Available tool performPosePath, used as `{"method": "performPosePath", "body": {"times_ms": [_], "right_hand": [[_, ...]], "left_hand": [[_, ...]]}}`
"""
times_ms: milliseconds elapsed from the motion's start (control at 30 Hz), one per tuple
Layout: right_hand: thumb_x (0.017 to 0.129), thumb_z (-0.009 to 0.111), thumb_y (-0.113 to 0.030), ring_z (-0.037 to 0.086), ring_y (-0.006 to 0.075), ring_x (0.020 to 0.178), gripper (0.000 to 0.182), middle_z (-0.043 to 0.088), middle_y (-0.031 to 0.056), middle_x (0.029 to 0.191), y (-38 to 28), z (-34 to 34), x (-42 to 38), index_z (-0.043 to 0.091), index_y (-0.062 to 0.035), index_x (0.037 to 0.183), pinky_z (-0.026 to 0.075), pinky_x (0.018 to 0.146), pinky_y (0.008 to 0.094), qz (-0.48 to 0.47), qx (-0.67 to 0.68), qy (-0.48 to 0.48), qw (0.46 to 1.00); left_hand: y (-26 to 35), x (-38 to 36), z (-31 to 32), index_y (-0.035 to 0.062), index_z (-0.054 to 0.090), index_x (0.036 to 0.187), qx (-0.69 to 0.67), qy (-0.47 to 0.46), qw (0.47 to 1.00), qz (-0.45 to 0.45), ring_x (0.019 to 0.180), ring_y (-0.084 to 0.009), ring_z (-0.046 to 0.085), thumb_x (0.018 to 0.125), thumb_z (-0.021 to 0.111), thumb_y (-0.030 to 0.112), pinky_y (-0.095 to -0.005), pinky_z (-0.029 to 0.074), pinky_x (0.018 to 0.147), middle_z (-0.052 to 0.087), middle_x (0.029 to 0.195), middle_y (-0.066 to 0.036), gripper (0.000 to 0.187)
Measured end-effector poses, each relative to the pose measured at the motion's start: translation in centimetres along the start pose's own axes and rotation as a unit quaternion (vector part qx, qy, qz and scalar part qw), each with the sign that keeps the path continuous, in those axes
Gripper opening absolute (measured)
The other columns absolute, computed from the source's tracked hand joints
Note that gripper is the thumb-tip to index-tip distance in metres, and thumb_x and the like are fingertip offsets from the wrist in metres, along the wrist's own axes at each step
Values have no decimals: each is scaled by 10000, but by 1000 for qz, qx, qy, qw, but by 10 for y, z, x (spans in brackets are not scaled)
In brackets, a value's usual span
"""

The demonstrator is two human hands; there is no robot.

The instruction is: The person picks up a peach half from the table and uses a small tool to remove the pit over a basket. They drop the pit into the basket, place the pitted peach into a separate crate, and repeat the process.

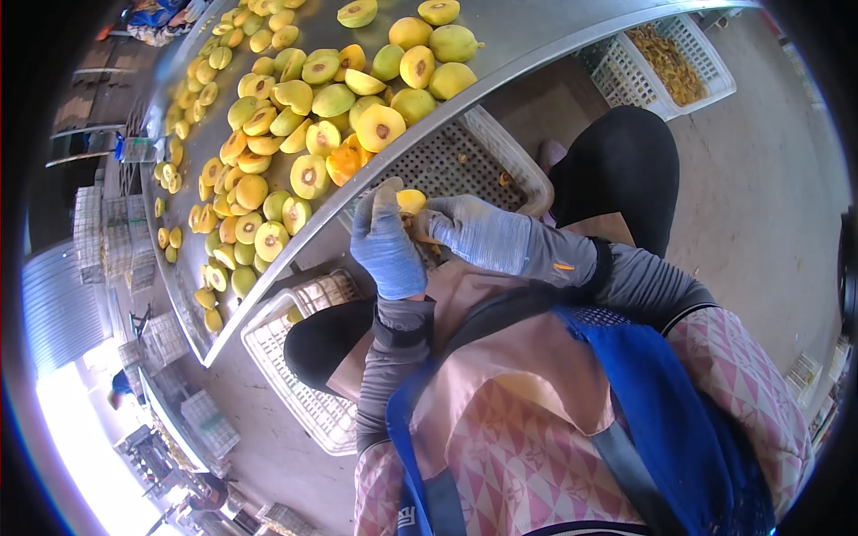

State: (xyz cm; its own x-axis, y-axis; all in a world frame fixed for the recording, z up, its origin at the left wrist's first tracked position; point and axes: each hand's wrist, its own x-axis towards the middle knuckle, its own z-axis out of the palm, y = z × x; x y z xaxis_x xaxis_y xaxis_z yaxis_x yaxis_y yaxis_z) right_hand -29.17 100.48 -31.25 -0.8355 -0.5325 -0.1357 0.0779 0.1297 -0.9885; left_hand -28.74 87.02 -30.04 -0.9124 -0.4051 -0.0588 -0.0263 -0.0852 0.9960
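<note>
In grey-blue knit gloves, my two hands meet in front of the table's edge, over a crate. My left hand [387, 243] is closed round a yellow peach piece [411, 201], which shows between the two gloves. Against it, my right hand [476, 234] is closed, its fingers curled toward the fruit; whatever they grip is hidden. Some brownish-orange matter shows just below the peach piece, too small to make out. Halved yellow peaches [379, 128], many cut side up with a reddish-brown centre, lie heaped on the metal table [527, 45] beyond my hands.
Below the table edge stands a perforated crate [536, 183] with a few scraps. A white crate [728, 76] at upper right holds brown-orange scraps. Another white crate [268, 357] is by my left knee. Stacked crates [116, 232] stand at far left.
</note>
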Motion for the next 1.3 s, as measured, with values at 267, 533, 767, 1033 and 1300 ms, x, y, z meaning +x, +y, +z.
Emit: {"method": "performPosePath", "body": {"times_ms": [267, 533, 767, 1033, 1300], "right_hand": [[962, 512, -347, 631, 357, 885, 353, 653, 190, 942, -11, -27, -5, 621, -31, 1075, 490, 751, 405, 21, -10, 36, 999], [885, 586, -200, 642, 378, 828, 369, 659, 189, 916, 0, -13, -4, 559, -87, 1235, 519, 704, 438, -67, -272, 44, 959], [828, 611, -171, 666, 326, 741, 191, 645, 164, 824, 16, -9, 5, 583, -67, 987, 534, 629, 425, -122, -411, 70, 901], [824, 656, -214, 644, 360, 744, 263, 649, 168, 822, 12, -4, 12, 575, -48, 1011, 515, 626, 441, -52, -431, 36, 900], [858, 635, -314, 647, 361, 750, 292, 643, 171, 786, -5, -13, 12, 567, -64, 994, 506, 640, 464, -34, -357, 58, 932]], "left_hand": [[4, 9, -11, 35, 602, 1049, -153, 72, 975, -142, 704, -177, 623, 937, 526, 498, -269, 510, 536, 645, 861, -86, 482], [93, 5, -138, 19, 651, 1053, 251, 116, 958, 79, 836, -161, 602, 969, 484, 378, -271, 508, 752, 630, 913, -71, 404], [84, 39, -276, 40, 669, 1047, 677, 137, 723, 23, 970, -289, 618, 884, 594, 293, -366, 467, 879, 652, 1080, -140, 310], [76, 129, -144, 101, 641, 1148, 679, -135, 704, 157, 1075, -320, 563, 761, 697, 229, -390, 442, 946, 616, 1160, -139, 412], [50, 145, -126, 76, 596, 1031, 687, -150, 702, 114, 949, -320, 602, 688, 763, 253, -414, 479, 843, 621, 920, -142, 421]]}}
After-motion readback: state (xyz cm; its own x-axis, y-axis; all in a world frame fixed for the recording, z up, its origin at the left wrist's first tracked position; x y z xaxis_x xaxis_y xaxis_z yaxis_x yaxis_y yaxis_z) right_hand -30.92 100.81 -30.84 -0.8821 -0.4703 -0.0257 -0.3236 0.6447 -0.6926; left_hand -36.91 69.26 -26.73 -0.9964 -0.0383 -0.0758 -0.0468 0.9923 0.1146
